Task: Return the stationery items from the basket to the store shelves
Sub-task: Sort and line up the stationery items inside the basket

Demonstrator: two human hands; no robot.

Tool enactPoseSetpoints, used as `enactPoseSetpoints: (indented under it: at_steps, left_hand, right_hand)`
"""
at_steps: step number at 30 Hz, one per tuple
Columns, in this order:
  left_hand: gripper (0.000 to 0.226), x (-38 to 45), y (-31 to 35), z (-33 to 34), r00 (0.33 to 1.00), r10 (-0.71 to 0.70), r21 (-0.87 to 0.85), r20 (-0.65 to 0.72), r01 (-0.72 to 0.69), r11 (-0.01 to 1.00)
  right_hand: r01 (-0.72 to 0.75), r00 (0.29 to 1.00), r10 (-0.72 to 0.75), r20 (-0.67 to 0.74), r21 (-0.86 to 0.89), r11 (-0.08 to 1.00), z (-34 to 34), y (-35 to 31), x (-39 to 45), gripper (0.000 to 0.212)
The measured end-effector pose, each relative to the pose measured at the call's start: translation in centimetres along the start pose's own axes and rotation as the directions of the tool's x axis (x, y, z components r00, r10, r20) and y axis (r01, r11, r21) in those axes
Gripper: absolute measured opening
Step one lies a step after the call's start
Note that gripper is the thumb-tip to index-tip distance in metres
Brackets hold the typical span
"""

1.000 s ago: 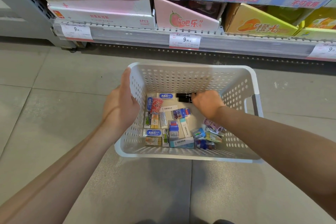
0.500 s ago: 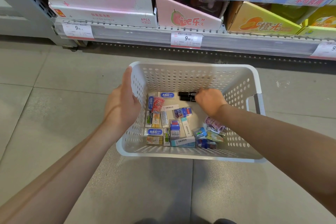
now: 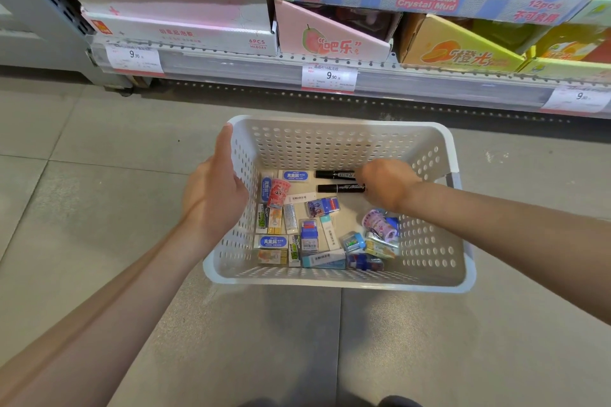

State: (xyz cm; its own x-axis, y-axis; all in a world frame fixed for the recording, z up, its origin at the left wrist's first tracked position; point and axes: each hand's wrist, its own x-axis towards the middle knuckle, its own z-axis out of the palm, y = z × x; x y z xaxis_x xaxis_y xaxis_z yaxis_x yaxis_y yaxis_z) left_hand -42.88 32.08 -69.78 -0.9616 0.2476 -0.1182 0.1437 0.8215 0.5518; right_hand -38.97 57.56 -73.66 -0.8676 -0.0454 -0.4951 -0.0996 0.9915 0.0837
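A white perforated basket [image 3: 429, 261] stands on the floor tiles below the shelf. It holds several small stationery items: boxed erasers [image 3: 271, 241], correction tapes [image 3: 309, 235], a roll of patterned tape [image 3: 377, 221] and two black markers [image 3: 334, 174] lying side by side near the far wall. My left hand [image 3: 215, 198] holds the basket's left wall, fingers along the outside and thumb inside. My right hand [image 3: 385, 187] reaches into the basket, its fingers curled over the right ends of the markers; the fingertips are hidden.
The bottom store shelf [image 3: 413, 82] runs across the back with price tags [image 3: 329, 78] on its rail. On it stand display boxes: a white and pink box [image 3: 182, 33], a pink guava box [image 3: 330, 40] and yellow boxes [image 3: 463, 53]. Grey floor tiles surround the basket.
My right hand has shifted a little to the right over the marker ends, and the two markers now lie slightly further apart. My left hand stays on the basket wall.
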Motion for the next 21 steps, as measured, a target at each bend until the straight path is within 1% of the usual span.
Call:
enactPoseSetpoints:
  at_steps: [1, 3, 4, 6, 8, 12, 14, 16, 18, 19, 21]
  left_hand:
    - [0.072, 0.0, 0.0, 0.0, 1.000, 0.001, 0.002, -0.003, -0.001, 1.000]
    - [0.071, 0.0, -0.1, 0.0, 1.000, 0.007, 0.006, -0.002, -0.007, 1.000]
    - [0.071, 0.0, -0.1, 0.0, 1.000, 0.010, 0.007, 0.000, -0.010, 1.000]
    - [0.072, 0.0, -0.2, 0.0, 1.000, 0.013, 0.007, 0.004, -0.013, 1.000]
    - [0.072, 0.0, -0.2, 0.0, 1.000, 0.009, 0.001, 0.008, -0.009, 1.000]
    - [0.071, 0.0, 0.0, -0.1, 1.000, 0.009, -0.014, 0.010, -0.008, 1.000]
    - [0.071, -0.1, 0.2, -0.2, 1.000, 0.007, -0.019, 0.014, -0.007, 1.000]
    - [0.071, -0.2, 0.4, -0.3, 1.000, 0.006, -0.030, 0.018, -0.005, 1.000]
    - [0.071, -0.3, 0.5, -0.3, 1.000, 0.008, -0.031, 0.018, -0.008, 0.999]
    - [0.072, -0.3, 0.5, -0.3, 1.000, 0.007, -0.030, 0.019, -0.006, 1.000]
    - [0.072, -0.3, 0.5, -0.3, 1.000, 0.001, -0.029, 0.021, 0.000, 1.000]
  right_hand:
    - [-0.019, 0.998, 0.019, 0.063, 0.008, 1.000, -0.1, -0.3, -0.5, 0.020]
    - [-0.044, 0.978, 0.042, 0.205, 0.005, 0.999, 0.0, -1.2, -1.3, 0.032]
    - [-0.054, 0.968, 0.056, 0.244, -0.013, 0.998, 0.3, -1.5, -1.4, 0.037]
    - [-0.074, 0.966, 0.087, 0.245, -0.062, 0.995, 1.1, -2.1, -1.2, 0.040]
    - [-0.090, 0.969, 0.113, 0.221, -0.112, 0.990, 1.5, -2.6, -0.8, 0.038]
    - [-0.084, 0.955, 0.127, 0.268, -0.167, 0.982, 1.6, -3.4, -0.6, 0.038]
    - [-0.080, 0.954, 0.111, 0.280, -0.120, 0.990, 0.9, -3.7, -0.7, 0.041]
    - [-0.080, 0.962, 0.075, 0.263, 0.005, 0.997, -0.1, -4.0, -0.5, 0.038]
    - [-0.051, 0.980, 0.022, 0.199, 0.140, 0.989, -1.1, -4.6, -0.1, 0.027]
    - [-0.024, 0.988, -0.008, 0.157, 0.199, 0.980, -1.5, -5.0, 0.2, 0.029]
    - [0.075, 0.995, -0.093, 0.047, 0.285, 0.956, -2.0, -6.0, 1.2, 0.032]
